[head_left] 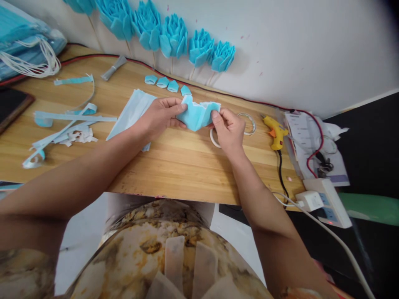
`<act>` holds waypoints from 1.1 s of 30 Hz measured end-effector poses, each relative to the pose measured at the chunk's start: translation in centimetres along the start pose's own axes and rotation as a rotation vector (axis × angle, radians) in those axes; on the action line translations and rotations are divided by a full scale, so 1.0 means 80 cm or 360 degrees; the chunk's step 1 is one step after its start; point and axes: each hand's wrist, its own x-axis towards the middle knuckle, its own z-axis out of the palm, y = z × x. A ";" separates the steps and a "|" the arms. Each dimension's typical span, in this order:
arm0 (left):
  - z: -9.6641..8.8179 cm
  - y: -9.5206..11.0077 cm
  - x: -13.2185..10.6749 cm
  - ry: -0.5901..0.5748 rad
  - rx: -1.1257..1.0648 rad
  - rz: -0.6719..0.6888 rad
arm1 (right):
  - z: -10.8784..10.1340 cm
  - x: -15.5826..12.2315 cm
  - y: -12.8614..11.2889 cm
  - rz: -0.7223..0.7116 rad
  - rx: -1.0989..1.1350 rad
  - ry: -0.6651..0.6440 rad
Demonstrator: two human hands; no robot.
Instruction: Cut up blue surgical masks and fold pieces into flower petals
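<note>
Both my hands hold a folded piece of blue mask fabric (198,114) above the wooden table (174,166). My left hand (160,117) pinches its left end with thumb and fingers closed. My right hand (228,129) pinches the right end, fingers curled. Under my left hand lies a flat light-blue mask sheet (131,112). A ring of clear tape (247,123) rests just beyond my right hand.
Several small folded blue pieces (167,83) lie near the wall, below blue fabric flowers (174,35). Cut strips and scraps (67,124) litter the left. A yellow glue gun (274,131), a power strip (327,201), papers and a stack of masks (25,45) surround the area.
</note>
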 end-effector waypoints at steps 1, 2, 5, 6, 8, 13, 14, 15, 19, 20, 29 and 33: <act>0.001 0.002 -0.001 -0.0002 -0.0007 0.0009 | 0.000 0.000 0.000 0.0000 0.0015 0.0000; 0.002 0.005 -0.003 -0.0012 -0.0021 0.0019 | -0.001 0.000 -0.001 -0.0005 0.0035 -0.0004; 0.007 0.014 -0.011 -0.0076 -0.0069 0.0042 | -0.003 -0.002 -0.006 -0.0067 0.0106 -0.0028; 0.009 0.016 -0.013 -0.0107 -0.0071 0.0041 | -0.004 -0.003 -0.008 -0.0099 0.0124 -0.0035; 0.009 0.016 -0.014 -0.0171 -0.0052 0.0023 | -0.004 -0.005 -0.009 -0.0141 0.0130 -0.0050; -0.001 -0.001 -0.003 -0.0121 0.0015 -0.0042 | 0.000 -0.002 0.003 -0.0003 -0.0013 -0.0064; -0.003 -0.004 0.000 -0.0077 0.0011 -0.0044 | 0.000 -0.001 0.005 0.0025 -0.0018 -0.0052; -0.004 -0.006 0.001 -0.0040 0.0002 -0.0042 | 0.001 0.000 0.007 0.0041 -0.0009 -0.0040; -0.002 -0.006 0.002 0.0029 -0.0036 -0.0011 | 0.001 0.001 0.009 0.0056 0.0054 -0.0060; -0.001 -0.005 0.001 0.0036 -0.0038 -0.0003 | 0.002 0.001 0.009 0.0062 0.0066 -0.0077; 0.006 0.005 -0.004 0.0087 -0.0035 0.0109 | 0.001 0.002 0.009 0.0119 0.0065 0.0090; 0.005 0.008 -0.005 0.0096 -0.0078 0.0200 | -0.001 -0.001 0.003 0.0081 0.0043 0.0214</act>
